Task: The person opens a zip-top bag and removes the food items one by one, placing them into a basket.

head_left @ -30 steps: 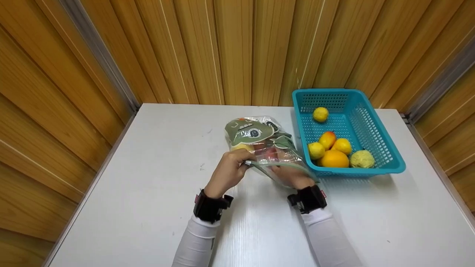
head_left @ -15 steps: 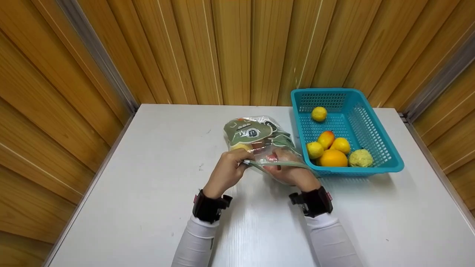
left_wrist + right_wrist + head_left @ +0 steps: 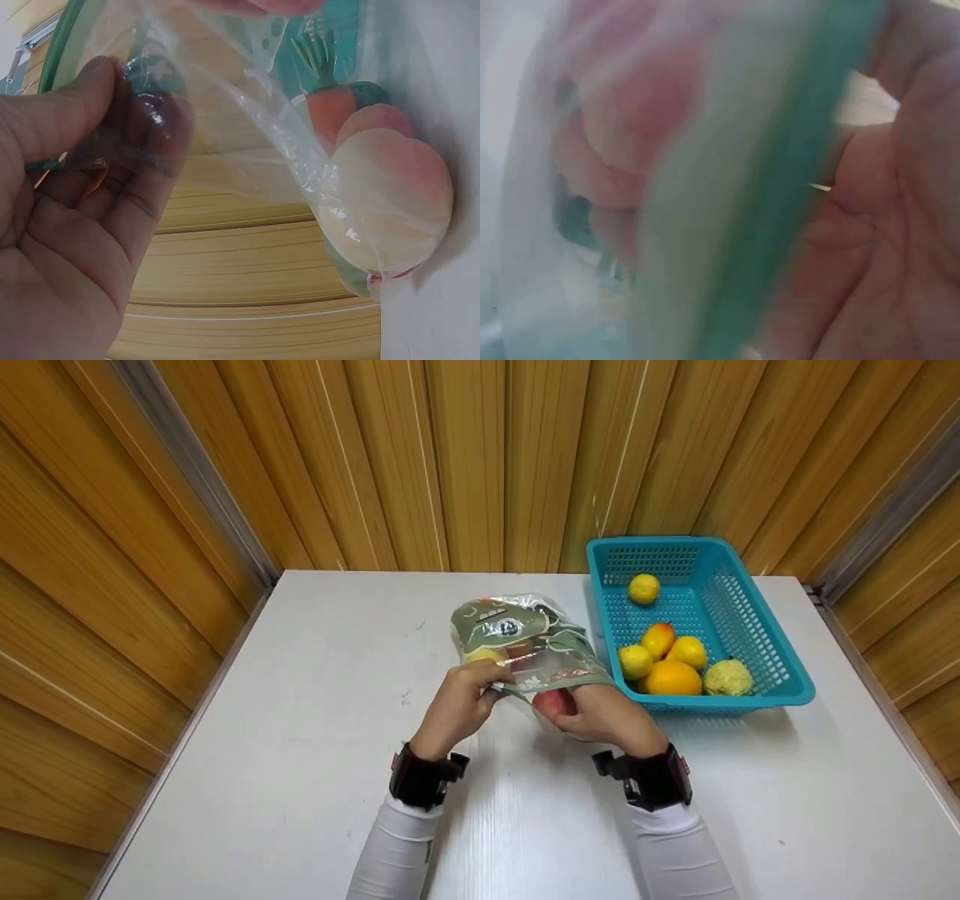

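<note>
At its green-edged mouth, my left hand (image 3: 463,705) pinches a clear zip bag (image 3: 517,622) with a green cartoon print. The bag lies on the white table. My right hand (image 3: 607,712) is at the mouth and grips a red round fruit (image 3: 555,703), its fingers partly hidden by the film. Through the plastic, the left wrist view shows a peach (image 3: 390,202) and a carrot (image 3: 330,109) with a green top. In the blurred right wrist view, the green bag edge (image 3: 780,180) crosses in front of my palm.
Right of the bag stands a teal plastic basket (image 3: 780,641). It holds an orange (image 3: 673,679), a mango-like red-yellow fruit (image 3: 658,640), several yellow fruits and a pale green bumpy fruit (image 3: 727,679). Wood-look panels (image 3: 465,465) rise behind the white table (image 3: 337,660).
My right hand has drawn back out of the bag towards me and to the right, bringing the red fruit to the mouth. My left hand has kept its hold on the edge.
</note>
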Demonstrator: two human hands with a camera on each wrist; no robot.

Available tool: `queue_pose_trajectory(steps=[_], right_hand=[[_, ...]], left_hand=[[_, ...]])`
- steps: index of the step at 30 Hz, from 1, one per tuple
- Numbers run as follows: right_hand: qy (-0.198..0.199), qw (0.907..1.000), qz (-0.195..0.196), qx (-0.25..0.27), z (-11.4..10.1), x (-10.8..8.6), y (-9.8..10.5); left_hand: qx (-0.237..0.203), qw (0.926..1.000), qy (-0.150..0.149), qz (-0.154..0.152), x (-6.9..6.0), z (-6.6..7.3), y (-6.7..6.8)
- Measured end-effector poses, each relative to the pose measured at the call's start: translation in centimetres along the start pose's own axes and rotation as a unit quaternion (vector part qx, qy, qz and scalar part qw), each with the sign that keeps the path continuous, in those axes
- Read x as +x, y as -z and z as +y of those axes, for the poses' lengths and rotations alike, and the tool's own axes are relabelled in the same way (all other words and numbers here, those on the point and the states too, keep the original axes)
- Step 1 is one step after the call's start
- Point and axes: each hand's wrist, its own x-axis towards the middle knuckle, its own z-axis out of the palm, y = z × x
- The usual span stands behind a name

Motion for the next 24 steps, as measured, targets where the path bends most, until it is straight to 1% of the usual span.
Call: queue_pose_trajectory(steps=[3,10,19,24], right_hand=[[0.001,0.9999,-0.013,0.010,-0.1,-0.3,0.5],[0.015,0.9995,-0.025,-0.015,-0.4,-1.5,1.9],[0.029,0.9989,-0.025,-0.027,-0.6,-2.4,3.3],[0.035,0.9987,-0.010,-0.037,-0.7,-2.7,3.7]], left_hand=[[0.000,1.0000,-0.002,0.000,0.1,0.0,0.0],[0.003,0.9999,-0.011,0.000,0.1,-0.2,0.0],[-0.002,0.9999,-0.014,0.002,0.0,-0.3,0.0],[-0.005,1.0000,-0.007,-0.001,0.0,-0.2,0.0]])
